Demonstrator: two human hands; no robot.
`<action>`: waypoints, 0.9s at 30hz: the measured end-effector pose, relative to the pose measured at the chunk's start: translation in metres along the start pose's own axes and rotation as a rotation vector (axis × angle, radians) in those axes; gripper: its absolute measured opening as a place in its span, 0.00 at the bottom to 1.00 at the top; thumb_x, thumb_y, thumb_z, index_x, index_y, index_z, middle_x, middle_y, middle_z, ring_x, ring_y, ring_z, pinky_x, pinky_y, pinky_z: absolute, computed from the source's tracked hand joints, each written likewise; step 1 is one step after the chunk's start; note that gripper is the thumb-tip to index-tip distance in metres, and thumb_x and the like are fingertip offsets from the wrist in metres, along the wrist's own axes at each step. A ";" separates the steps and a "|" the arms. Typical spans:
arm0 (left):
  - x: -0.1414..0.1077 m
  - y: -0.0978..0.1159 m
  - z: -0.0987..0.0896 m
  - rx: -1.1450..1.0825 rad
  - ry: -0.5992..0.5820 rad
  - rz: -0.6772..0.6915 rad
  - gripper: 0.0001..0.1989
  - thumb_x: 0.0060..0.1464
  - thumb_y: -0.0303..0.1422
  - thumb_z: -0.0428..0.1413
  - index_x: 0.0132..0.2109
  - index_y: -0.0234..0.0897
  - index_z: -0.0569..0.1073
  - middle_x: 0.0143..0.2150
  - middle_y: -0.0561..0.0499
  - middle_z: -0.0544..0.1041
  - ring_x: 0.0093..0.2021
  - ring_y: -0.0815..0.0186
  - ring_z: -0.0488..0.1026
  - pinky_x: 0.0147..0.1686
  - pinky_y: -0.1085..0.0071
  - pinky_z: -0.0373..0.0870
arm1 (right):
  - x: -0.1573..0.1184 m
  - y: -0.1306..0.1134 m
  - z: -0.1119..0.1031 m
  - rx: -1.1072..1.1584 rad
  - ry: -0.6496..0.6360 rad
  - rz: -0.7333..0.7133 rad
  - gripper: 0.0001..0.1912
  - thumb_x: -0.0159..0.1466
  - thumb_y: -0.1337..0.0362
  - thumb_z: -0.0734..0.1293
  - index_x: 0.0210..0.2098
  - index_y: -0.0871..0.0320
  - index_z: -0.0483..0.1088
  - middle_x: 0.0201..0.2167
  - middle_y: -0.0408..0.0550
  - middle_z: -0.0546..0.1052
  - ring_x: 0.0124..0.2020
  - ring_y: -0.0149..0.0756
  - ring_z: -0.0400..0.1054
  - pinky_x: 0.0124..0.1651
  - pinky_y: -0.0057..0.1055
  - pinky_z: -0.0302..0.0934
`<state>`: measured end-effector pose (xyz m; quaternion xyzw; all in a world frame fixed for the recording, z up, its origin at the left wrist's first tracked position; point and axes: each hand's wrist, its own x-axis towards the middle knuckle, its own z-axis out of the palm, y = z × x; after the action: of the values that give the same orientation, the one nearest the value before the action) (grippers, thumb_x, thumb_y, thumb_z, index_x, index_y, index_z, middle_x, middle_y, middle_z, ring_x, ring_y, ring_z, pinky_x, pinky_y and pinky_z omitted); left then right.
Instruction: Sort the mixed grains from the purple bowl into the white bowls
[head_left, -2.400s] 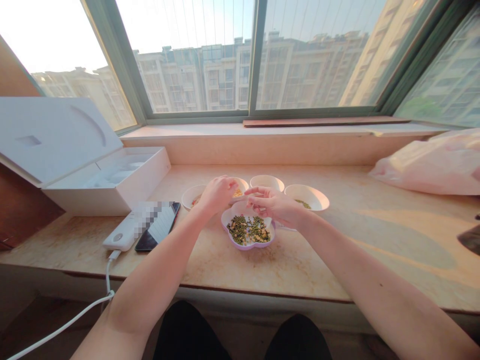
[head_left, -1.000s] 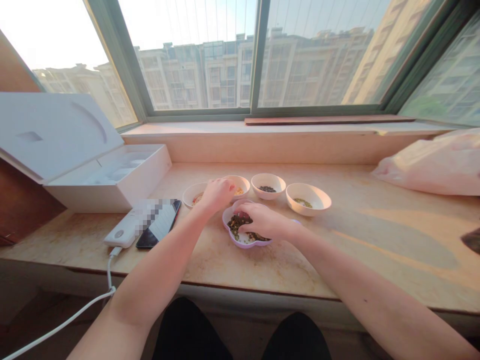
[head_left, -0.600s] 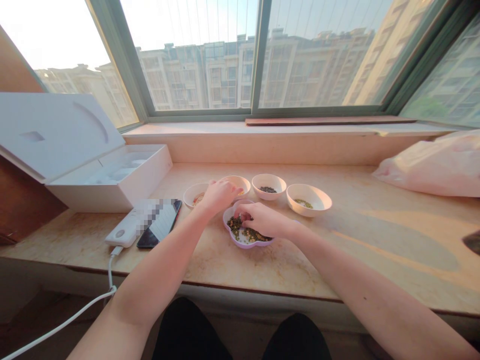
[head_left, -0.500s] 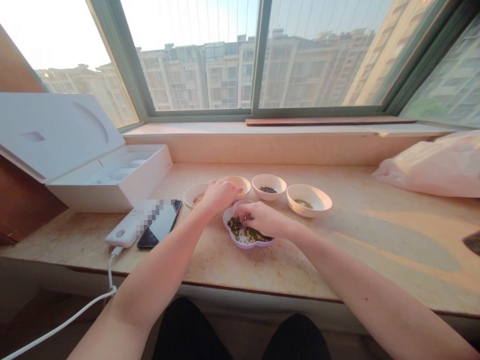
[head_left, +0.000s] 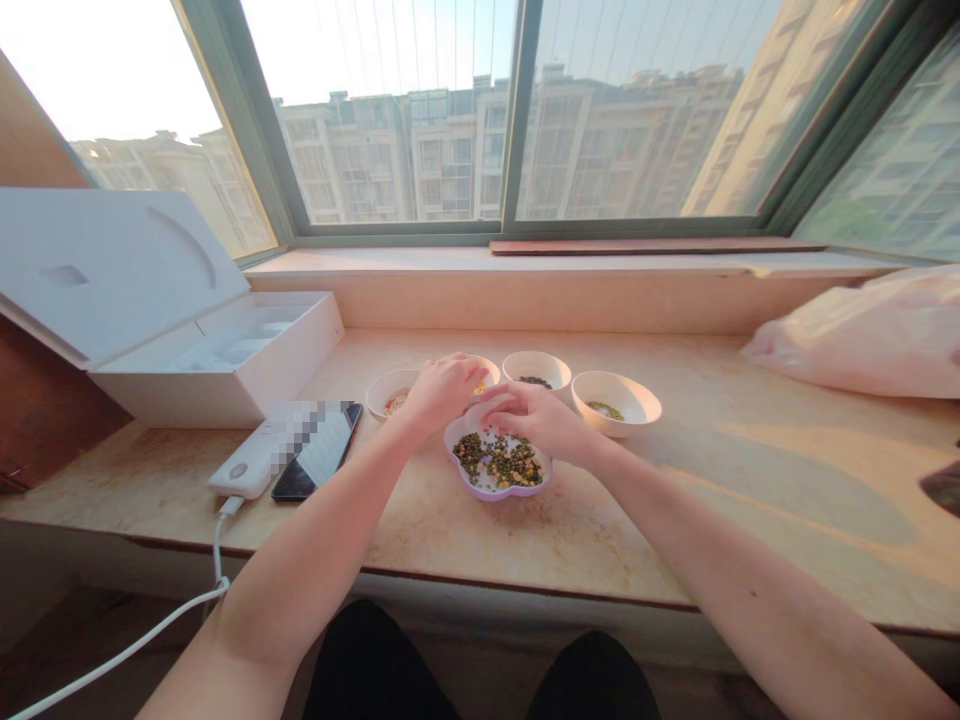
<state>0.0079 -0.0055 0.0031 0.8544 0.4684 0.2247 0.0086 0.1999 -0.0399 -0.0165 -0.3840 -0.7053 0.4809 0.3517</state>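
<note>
A purple scalloped dish (head_left: 504,492) holds mixed green beans (head_left: 517,468) and some yellowish pieces. Over its far part is my right hand (head_left: 536,415), fingers curled together toward the thumb; whatever they pinch is too small to make out. My left hand (head_left: 444,388) reaches over a white bowl (head_left: 487,365) with yellow pieces, its fingers bent and closed, their tips partly hidden. Left of that, another white bowl (head_left: 381,388) contains reddish and pale bits. Farther right stand a bowl (head_left: 555,360) of dark beans and a bowl (head_left: 641,405) with a few green beans.
At the left are an open white box (head_left: 289,345), a white power bank (head_left: 244,465) with a cable (head_left: 154,622), and a dark phone (head_left: 319,455). A pale plastic bag (head_left: 870,335) lies at the right. The counter's front edge (head_left: 525,590) runs before my knees.
My right hand has lifted from the beans and moved toward the far side of the purple dish, uncovering more beans. My left hand stays over the bowl of yellow pieces.
</note>
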 end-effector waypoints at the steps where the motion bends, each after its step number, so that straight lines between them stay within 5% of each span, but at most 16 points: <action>1: 0.000 0.003 -0.001 -0.041 0.029 -0.005 0.17 0.70 0.32 0.47 0.39 0.38 0.80 0.42 0.46 0.81 0.43 0.59 0.77 0.44 0.66 0.68 | 0.000 -0.001 -0.002 0.061 0.029 0.035 0.15 0.61 0.64 0.73 0.48 0.56 0.75 0.39 0.48 0.84 0.38 0.37 0.77 0.43 0.34 0.71; 5: -0.001 0.014 -0.005 -0.187 0.079 0.017 0.17 0.71 0.36 0.48 0.41 0.39 0.82 0.42 0.47 0.81 0.41 0.62 0.77 0.44 0.68 0.70 | 0.001 -0.005 -0.010 0.274 0.167 0.126 0.22 0.60 0.57 0.77 0.50 0.55 0.71 0.37 0.48 0.82 0.31 0.32 0.72 0.32 0.28 0.64; 11: -0.003 0.019 0.002 -0.264 0.101 0.097 0.09 0.66 0.36 0.58 0.46 0.41 0.82 0.46 0.49 0.81 0.45 0.64 0.78 0.50 0.67 0.72 | 0.003 -0.003 -0.018 0.454 0.236 0.157 0.27 0.59 0.58 0.77 0.54 0.54 0.69 0.40 0.48 0.81 0.39 0.34 0.75 0.38 0.28 0.67; 17: -0.004 0.021 0.002 -0.260 0.100 0.121 0.09 0.67 0.33 0.56 0.43 0.41 0.82 0.46 0.49 0.81 0.45 0.64 0.78 0.50 0.67 0.71 | 0.002 -0.012 -0.015 0.402 0.227 0.237 0.22 0.64 0.60 0.73 0.56 0.55 0.70 0.43 0.52 0.82 0.42 0.36 0.77 0.41 0.29 0.70; 19: -0.003 0.020 0.000 -0.241 0.085 0.118 0.10 0.68 0.34 0.55 0.43 0.40 0.82 0.46 0.48 0.81 0.44 0.64 0.78 0.48 0.68 0.71 | 0.000 -0.016 -0.014 0.288 0.208 0.242 0.18 0.67 0.60 0.70 0.55 0.56 0.71 0.44 0.53 0.82 0.42 0.38 0.77 0.42 0.32 0.71; 22: -0.001 0.014 -0.002 -0.192 0.082 0.054 0.12 0.68 0.33 0.53 0.43 0.39 0.82 0.46 0.47 0.81 0.43 0.64 0.77 0.46 0.68 0.70 | -0.004 -0.019 -0.012 -0.165 0.155 0.154 0.16 0.67 0.62 0.68 0.53 0.57 0.73 0.40 0.53 0.82 0.40 0.41 0.76 0.41 0.35 0.70; 25: 0.001 0.005 -0.001 -0.131 0.091 -0.042 0.13 0.67 0.30 0.51 0.43 0.38 0.82 0.45 0.47 0.82 0.41 0.63 0.77 0.43 0.69 0.69 | -0.010 -0.019 -0.008 -0.594 -0.035 -0.003 0.09 0.65 0.64 0.69 0.44 0.56 0.77 0.36 0.49 0.81 0.39 0.41 0.74 0.43 0.36 0.67; 27: 0.002 0.000 0.000 -0.079 0.079 -0.090 0.14 0.66 0.29 0.51 0.41 0.38 0.82 0.43 0.47 0.82 0.39 0.62 0.76 0.41 0.68 0.68 | -0.014 -0.020 -0.006 -0.691 -0.193 -0.073 0.06 0.64 0.64 0.70 0.40 0.55 0.78 0.38 0.48 0.81 0.39 0.41 0.74 0.43 0.36 0.66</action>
<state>0.0089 -0.0038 0.0035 0.8220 0.4970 0.2760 0.0337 0.2073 -0.0542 0.0023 -0.4077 -0.8695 0.2354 0.1496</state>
